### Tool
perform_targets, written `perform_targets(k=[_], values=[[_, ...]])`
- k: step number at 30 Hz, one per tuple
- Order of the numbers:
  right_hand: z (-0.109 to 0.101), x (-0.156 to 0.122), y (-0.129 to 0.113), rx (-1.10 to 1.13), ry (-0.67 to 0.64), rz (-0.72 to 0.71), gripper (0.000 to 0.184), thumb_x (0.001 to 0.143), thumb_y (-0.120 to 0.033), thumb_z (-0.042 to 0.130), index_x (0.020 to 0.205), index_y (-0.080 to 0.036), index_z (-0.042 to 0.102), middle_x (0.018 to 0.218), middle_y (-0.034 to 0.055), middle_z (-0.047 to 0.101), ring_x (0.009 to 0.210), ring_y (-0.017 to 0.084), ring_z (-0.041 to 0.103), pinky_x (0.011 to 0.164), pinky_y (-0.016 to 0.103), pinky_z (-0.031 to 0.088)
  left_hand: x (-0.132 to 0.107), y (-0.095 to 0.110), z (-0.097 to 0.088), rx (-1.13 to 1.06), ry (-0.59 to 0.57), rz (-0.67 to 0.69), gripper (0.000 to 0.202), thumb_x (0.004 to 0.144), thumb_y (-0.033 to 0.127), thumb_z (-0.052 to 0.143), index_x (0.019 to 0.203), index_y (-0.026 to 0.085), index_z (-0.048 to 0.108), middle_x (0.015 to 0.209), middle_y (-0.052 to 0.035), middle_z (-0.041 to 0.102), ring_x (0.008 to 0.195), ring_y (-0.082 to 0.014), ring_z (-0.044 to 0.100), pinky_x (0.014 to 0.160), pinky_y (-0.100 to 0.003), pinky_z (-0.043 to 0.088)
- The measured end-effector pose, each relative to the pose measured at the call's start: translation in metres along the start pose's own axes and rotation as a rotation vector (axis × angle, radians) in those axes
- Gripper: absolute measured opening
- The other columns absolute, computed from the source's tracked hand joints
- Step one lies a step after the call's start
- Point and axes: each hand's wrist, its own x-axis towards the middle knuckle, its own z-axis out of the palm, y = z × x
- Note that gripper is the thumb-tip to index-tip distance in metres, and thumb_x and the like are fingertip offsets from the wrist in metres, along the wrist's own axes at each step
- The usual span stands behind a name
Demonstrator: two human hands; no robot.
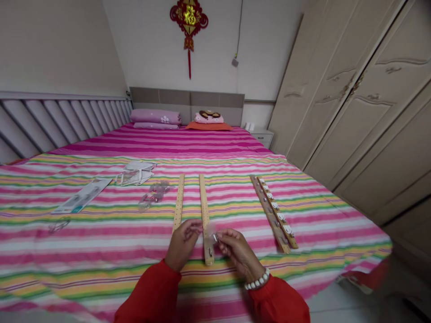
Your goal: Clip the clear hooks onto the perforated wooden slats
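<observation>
A long, pale wooden strip lies between my hands on the striped bedspread. Near its close end sits a small metal fitting. My right hand pinches a small clear plastic piece with a shiny metal part, held over the strip's right edge. On the other side, my left hand is closed, thumb and fingers together beside the strip; whether anything is in them is too small to tell. A second wooden strip, with rows of holes, runs to the left, its near end hidden behind my left hand.
Several small plastic-wrapped pieces lie left of the strips, near crumpled clear packaging, a long flat package and a thin wire-like bundle. To the right are a strip with small fittings and one with white pieces.
</observation>
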Motion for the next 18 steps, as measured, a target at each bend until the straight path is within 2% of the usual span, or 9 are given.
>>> perform_targets(k=[2,5,12,18], values=[[-0.001,0.009,0.004,0.005,0.065,-0.010,0.026,0.050,-0.027,0.084,0.062,-0.013,0.067,0.048,-0.0014,0.060,0.043,0.007,0.050,0.043,0.017,0.036,0.002,-0.012,0.001,-0.042,0.062,-0.102,0.032,0.065,0.039,0.066,0.087,0.016,0.065,0.087,-0.0080,0.070,0.085,-0.0215,0.066,0.079,-0.035,0.053],[-0.002,0.021,0.010,-0.012,0.115,-0.042,0.027,0.048,-0.027,0.084,0.061,-0.012,0.066,0.049,-0.0001,0.062,0.044,0.008,0.053,0.044,0.018,0.039,0.001,-0.028,0.003,-0.042,0.073,-0.170,0.034,0.062,0.041,0.069,0.085,0.015,0.066,0.086,-0.0084,0.071,0.083,-0.0220,0.066,0.077,-0.035,0.052],[-0.002,0.037,0.025,-0.116,0.155,-0.071,0.024,0.049,-0.027,0.081,0.060,-0.011,0.067,0.050,0.0023,0.065,0.042,0.009,0.054,0.042,0.020,0.040,-0.005,-0.050,0.010,-0.013,0.055,-0.182,0.032,0.068,0.044,0.065,0.082,0.015,0.065,0.079,-0.0053,0.071,0.078,-0.0201,0.066,0.072,-0.031,0.051],[-0.001,0.044,0.030,-0.152,0.179,-0.091,0.023,0.049,-0.028,0.079,0.059,-0.012,0.066,0.046,0.0008,0.063,0.039,0.009,0.052,0.040,0.020,0.039,0.000,-0.059,0.013,-0.008,0.035,-0.186,0.031,0.069,0.042,0.064,0.082,0.014,0.065,0.081,-0.0080,0.071,0.079,-0.0217,0.066,0.074,-0.033,0.050]])
